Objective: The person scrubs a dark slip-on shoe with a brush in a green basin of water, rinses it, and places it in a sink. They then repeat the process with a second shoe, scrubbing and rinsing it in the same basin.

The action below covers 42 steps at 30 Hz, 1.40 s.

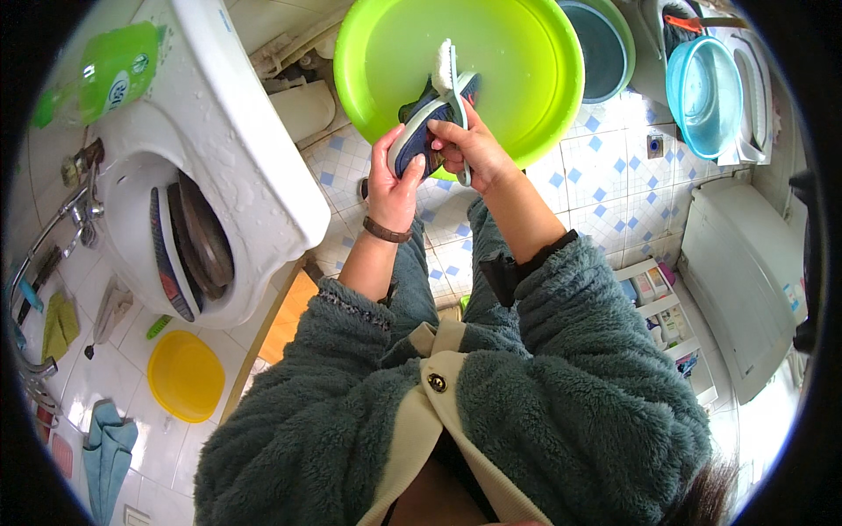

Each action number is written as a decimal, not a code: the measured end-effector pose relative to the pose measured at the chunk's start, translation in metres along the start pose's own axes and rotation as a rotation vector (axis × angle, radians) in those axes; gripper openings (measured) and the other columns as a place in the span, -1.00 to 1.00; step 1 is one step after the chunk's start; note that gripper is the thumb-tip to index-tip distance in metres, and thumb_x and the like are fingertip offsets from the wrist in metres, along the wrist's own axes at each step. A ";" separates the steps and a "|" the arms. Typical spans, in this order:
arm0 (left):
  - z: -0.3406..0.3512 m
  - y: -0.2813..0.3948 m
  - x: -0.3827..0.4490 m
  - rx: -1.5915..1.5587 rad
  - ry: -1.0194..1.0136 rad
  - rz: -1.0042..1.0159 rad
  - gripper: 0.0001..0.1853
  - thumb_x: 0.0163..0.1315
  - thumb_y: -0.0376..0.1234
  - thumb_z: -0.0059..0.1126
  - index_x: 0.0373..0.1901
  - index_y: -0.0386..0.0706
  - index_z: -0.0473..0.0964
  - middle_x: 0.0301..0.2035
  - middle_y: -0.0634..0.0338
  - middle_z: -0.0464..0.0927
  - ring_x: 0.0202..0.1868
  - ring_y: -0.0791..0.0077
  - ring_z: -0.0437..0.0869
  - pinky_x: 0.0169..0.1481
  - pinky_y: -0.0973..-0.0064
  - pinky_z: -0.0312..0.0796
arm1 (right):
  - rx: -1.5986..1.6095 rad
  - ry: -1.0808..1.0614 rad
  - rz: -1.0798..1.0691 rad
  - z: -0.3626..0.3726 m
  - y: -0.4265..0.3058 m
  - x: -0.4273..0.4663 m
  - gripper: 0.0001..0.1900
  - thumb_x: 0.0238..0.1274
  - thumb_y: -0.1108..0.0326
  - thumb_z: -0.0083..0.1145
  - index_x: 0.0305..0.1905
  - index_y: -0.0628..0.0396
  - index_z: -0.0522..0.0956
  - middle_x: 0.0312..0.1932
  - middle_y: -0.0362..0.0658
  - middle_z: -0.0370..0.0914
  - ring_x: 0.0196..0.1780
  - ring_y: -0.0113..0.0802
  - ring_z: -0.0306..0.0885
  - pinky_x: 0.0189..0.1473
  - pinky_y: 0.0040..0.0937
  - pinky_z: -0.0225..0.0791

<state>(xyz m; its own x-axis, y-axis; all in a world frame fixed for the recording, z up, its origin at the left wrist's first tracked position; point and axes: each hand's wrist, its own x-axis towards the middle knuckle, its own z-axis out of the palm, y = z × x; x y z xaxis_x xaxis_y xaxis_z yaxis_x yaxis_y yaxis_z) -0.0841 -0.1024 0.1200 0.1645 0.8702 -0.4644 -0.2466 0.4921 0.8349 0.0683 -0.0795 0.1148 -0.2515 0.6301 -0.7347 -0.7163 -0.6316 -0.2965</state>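
Observation:
A navy sneaker (416, 141) with a white sole edge is tilted over the near side of a lime-green plastic basin (571, 79). My left hand (395, 172) grips one end of it, thumb on the navy upper. My right hand (479, 150) holds the pale blue handle of a scrub brush (445, 69), its white bristles pointing away from me. The right thumb and fingers also touch the sneaker. Cloudy water (506, 72) fills part of the basin. The sneaker's far end is partly hidden behind the brush.
A white washbasin (289, 210) on the left holds a navy shoe (172, 256) and dark, sole-shaped items (202, 243). A green bottle (122, 72) lies on its ledge. A light-blue basin (704, 98), a dark bucket (595, 56) and a white rack (658, 306) are on the right.

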 end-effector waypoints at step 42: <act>0.022 0.025 0.070 -0.497 0.150 -0.286 -0.52 0.39 0.01 -0.44 0.18 -0.01 0.24 0.16 0.08 0.35 0.15 0.07 0.39 0.06 -0.20 0.30 | -1.650 0.387 -0.718 -0.043 -0.031 0.022 -0.65 0.30 0.19 -0.17 0.16 -0.19 0.40 -0.48 0.03 0.57 -0.45 0.01 0.57 -0.42 -0.11 0.43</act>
<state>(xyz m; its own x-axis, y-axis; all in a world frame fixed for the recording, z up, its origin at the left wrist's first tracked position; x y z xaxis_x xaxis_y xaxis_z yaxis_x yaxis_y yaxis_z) -0.0577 -0.0296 0.1151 0.1623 0.6770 -0.7179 -0.6362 0.6279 0.4484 0.1129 -0.0653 0.0822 0.0951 0.9702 -0.2230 0.7461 -0.2178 -0.6292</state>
